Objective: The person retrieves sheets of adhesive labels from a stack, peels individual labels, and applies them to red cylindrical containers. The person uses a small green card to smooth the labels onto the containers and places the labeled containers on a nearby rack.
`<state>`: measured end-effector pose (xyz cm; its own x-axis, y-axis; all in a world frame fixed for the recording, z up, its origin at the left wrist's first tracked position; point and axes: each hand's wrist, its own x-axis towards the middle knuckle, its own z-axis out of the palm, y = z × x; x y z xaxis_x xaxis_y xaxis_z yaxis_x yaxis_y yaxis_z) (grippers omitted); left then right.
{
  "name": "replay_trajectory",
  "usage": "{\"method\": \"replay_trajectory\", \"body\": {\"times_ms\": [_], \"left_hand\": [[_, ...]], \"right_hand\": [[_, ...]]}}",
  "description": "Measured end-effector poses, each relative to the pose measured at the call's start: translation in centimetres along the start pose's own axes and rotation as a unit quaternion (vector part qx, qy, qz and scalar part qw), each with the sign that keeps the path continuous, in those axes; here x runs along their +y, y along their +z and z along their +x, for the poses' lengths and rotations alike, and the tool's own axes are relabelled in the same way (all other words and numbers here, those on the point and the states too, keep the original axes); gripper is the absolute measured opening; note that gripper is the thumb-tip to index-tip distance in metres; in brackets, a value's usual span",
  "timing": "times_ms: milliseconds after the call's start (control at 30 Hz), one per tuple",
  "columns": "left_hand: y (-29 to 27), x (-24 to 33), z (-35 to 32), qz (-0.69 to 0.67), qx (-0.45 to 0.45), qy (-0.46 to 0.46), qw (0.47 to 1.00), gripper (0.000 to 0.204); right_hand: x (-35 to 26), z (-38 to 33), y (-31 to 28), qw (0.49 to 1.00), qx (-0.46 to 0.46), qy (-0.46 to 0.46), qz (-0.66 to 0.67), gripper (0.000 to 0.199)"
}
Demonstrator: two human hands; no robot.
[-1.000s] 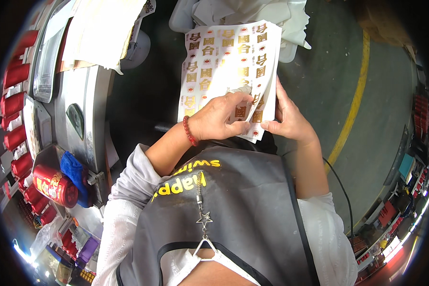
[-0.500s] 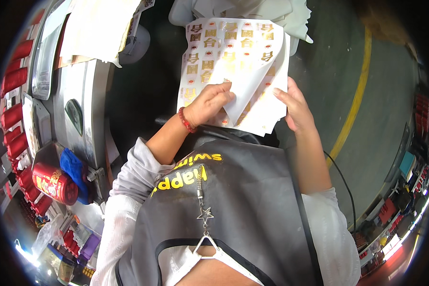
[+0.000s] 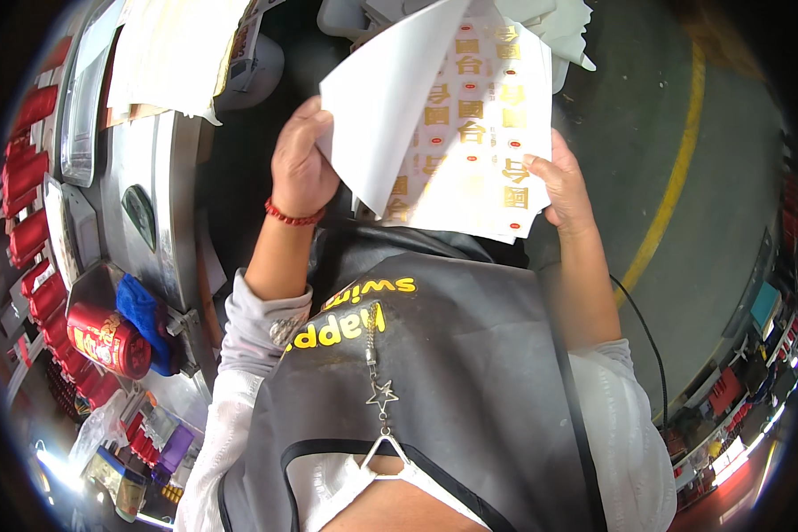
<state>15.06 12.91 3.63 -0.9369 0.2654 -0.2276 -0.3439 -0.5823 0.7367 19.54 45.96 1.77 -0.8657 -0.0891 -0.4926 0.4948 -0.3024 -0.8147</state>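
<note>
My left hand [image 3: 303, 161], a red bead bracelet at its wrist, is closed on the edge of a blank white sheet [image 3: 386, 97]. This sheet is curled up and leftward over a sheet of gold and red stickers [image 3: 483, 124]. Whether it is a backing or a separate layer, I cannot tell. On the right, my right hand [image 3: 563, 182] pinches the sticker sheet's edge with the thumb on top. The sticker sheet lies above my lap, over the dark apron [image 3: 470, 337], and its left part is hidden under the curled white sheet.
A metal-edged table [image 3: 173, 177] runs along my left, with pale papers [image 3: 177, 58] at its far end. On that side are a red can [image 3: 106, 341] and a blue cloth [image 3: 142, 310]. Crumpled white material [image 3: 572, 35] sits beyond the sheets. A yellow line [image 3: 669, 177] crosses the floor.
My left hand has moved left and away from me, drawing the white sheet's edge along. The white sheet now stands raised in a large curl, and the right part of the stickers is uncovered.
</note>
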Motion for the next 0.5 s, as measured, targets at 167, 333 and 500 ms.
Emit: {"method": "replay_trajectory", "body": {"times_ms": [167,333,500], "left_hand": [[1.0,4.0,-2.5,0.297,0.12,0.167,0.932,0.024],[-0.6,5.2,-4.1,0.364,0.191,0.223,0.884,0.016],[-1.2,5.3,-4.8,0.416,0.288,0.217,0.835,0.014]], "right_hand": [[-0.8,2.2,-2.9,1.0,-0.015,-0.004,0.019,0.046],[-2.8,4.8,-5.9,0.999,-0.032,0.011,0.035,0.049],[-3.4,8.1,-6.9,0.999,0.009,0.014,0.036,0.05]]}}
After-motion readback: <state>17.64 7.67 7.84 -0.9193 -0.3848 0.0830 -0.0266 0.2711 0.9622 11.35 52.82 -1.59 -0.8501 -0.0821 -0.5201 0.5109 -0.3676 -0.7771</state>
